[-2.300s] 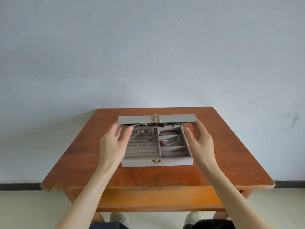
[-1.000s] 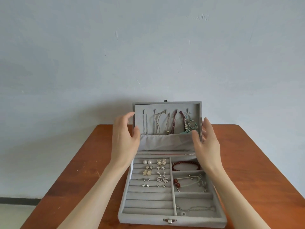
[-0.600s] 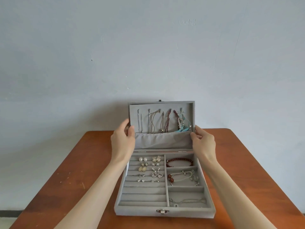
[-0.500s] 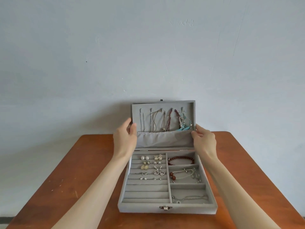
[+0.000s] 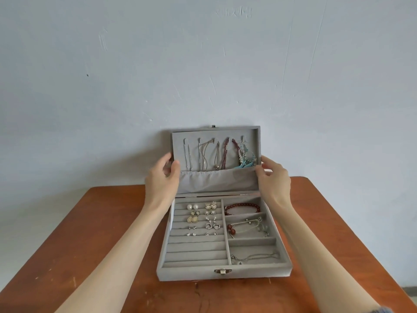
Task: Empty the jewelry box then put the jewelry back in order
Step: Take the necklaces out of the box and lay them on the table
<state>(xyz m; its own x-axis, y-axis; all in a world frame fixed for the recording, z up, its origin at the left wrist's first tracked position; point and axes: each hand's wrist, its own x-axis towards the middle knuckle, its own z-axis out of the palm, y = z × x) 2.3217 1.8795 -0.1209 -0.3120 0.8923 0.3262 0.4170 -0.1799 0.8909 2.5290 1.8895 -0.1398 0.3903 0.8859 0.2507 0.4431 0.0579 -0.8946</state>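
Now you are holding the upright lid [image 5: 215,152] with your left hand [image 5: 161,180] and right hand [image 5: 274,180], fingers curled on its side edges; the box [image 5: 223,271] is lying long axis left-right, clasp facing you.

- Jewelry box [image 5: 225,271] sits on table [image 5: 90,245] right in front of you, lid [image 5: 215,132] upright at back.
- Necklaces [image 5: 216,154] hang inside lid, over its pocket.
- Earrings [image 5: 203,219] in left rows; bracelets [image 5: 242,207] in right compartments.
- Your left hand [image 5: 161,179] at lid's left edge, right hand [image 5: 274,180] at its right edge.
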